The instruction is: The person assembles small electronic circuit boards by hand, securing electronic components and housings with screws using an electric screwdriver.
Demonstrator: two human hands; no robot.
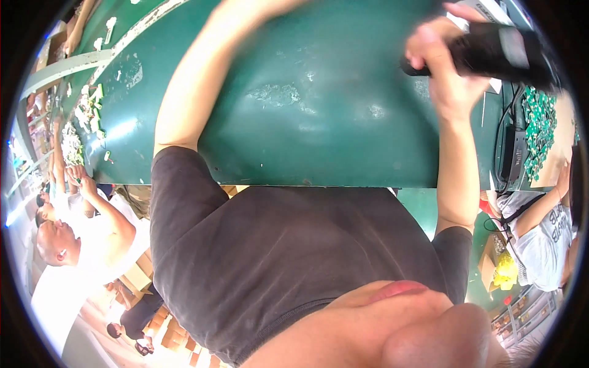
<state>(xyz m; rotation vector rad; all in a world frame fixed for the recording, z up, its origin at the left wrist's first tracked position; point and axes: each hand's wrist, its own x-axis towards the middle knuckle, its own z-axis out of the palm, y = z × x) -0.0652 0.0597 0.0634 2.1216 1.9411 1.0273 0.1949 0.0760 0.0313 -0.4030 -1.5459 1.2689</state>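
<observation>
My right hand [451, 80] is raised over the right side of the green table [343, 147], closed around a thick black handheld object [491, 52] with a grey patch on it. Motion blurs this object, and its kind cannot be made out. One end of it pokes out past my fingers on the left, while its wide end extends to the right. My left forearm [202, 80] stretches across the table toward the far edge of the picture. The left hand itself lies beyond the upper edge, so its fingers do not show.
Many small green circuit boards [540, 135] lie at the right, beside a black box [514, 150] with cables. A white box [481, 11] is partly hidden behind my right hand. Small white-and-green parts [92, 110] lie at the left, near a metal rail [101, 61]. Co-workers sit on both sides.
</observation>
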